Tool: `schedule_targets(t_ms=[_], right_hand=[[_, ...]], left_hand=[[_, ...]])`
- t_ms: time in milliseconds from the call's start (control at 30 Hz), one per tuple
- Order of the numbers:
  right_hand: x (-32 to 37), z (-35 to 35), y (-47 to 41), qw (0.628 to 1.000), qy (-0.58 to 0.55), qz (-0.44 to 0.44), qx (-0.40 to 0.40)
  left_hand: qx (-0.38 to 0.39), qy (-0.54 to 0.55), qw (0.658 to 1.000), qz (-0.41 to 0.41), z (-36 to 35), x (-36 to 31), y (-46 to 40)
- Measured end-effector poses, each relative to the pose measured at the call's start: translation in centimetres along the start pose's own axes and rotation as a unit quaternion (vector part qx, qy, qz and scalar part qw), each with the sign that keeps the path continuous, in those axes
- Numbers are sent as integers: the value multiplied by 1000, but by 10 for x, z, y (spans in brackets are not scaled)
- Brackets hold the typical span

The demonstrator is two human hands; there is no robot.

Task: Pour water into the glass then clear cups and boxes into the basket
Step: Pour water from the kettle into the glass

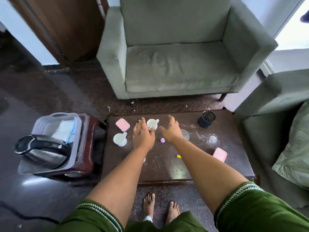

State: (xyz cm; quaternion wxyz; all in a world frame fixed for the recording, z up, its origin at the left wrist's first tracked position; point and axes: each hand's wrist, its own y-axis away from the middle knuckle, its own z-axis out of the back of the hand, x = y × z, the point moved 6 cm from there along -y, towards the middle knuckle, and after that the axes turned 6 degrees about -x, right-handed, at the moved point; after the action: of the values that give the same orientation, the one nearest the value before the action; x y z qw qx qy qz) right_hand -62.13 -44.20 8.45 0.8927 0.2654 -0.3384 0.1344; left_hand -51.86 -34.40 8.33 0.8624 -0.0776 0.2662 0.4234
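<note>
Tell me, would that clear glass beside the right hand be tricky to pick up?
Probably a little. The glass looks smooth and thin-walled, so likely slippery and breakable. Any water inside cannot be made out, so its weight is uncertain. It stands upright on the table, short and wide, so it seems unlikely to tip.

My dark wooden coffee table point(167, 164) carries the black mesh pen cup point(206, 119); left of it, two white mugs point(152, 124), two pink boxes point(122, 124), perhaps a clear glass point(185, 134).

Your left hand point(143, 133) touches the small white handled cup point(152, 124) at the dark wooden bench's point(167, 164) twelve o'clock; your right hand point(170, 129) hovers spread at its three o'clock.
</note>
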Motion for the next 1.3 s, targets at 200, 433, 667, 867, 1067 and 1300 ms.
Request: schedule_targets(t_ms=[200, 433, 667, 867, 1067, 1300], right_hand=[[66, -38, 26, 993, 56, 92, 50], [135, -106, 62, 973, 111, 172, 104], [202, -181, 101, 949, 160, 239, 133], [252, -259, 126, 945, 151, 232, 173], [279, -318, 135, 942, 146, 224, 203], [296, -364, 116, 933, 190, 211, 222]], left_hand=[[-83, -17, 996, 30, 72, 48, 21], [-166, -24, 974, 155, 149, 141, 55], [-218, 1, 946, 240, 212, 230, 82], [-219, -2, 940, 262, 253, 311, 76], [-210, 46, 937, 276, 268, 350, 52], [-156, 95, 947, 266, 261, 406, 17]])
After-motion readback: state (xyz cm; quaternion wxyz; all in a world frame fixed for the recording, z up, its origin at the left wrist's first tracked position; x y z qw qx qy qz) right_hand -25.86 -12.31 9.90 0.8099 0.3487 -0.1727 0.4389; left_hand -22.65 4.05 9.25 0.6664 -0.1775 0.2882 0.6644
